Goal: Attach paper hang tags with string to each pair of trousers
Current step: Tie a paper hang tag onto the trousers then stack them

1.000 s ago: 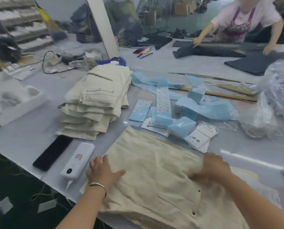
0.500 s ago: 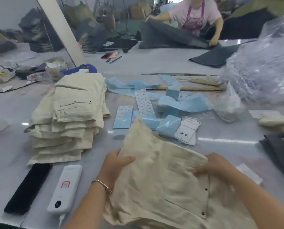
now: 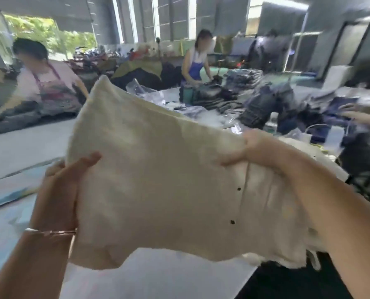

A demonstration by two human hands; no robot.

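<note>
A cream pair of trousers (image 3: 158, 180) hangs in the air in front of me, folded, with two dark rivets showing near its right side. My left hand (image 3: 59, 186), a bracelet on its wrist, grips the left edge with the thumb on the front of the cloth. At the upper right edge, my right hand (image 3: 263, 154) holds the fabric, thumb on the front and fingers behind. The trousers hide most of the table below. No hang tags or string show in this blurred view.
The grey table (image 3: 24, 147) stretches left, with blue paper (image 3: 5, 195) at its left edge. A person in a pink top (image 3: 44, 83) works dark cloth across it. Piles of dark garments (image 3: 255, 100) and another worker (image 3: 197, 59) stand farther back.
Both hands have lifted the trousers off the table and raised them up to the right. My view has swung up and right, away from the stack, tags and phone.
</note>
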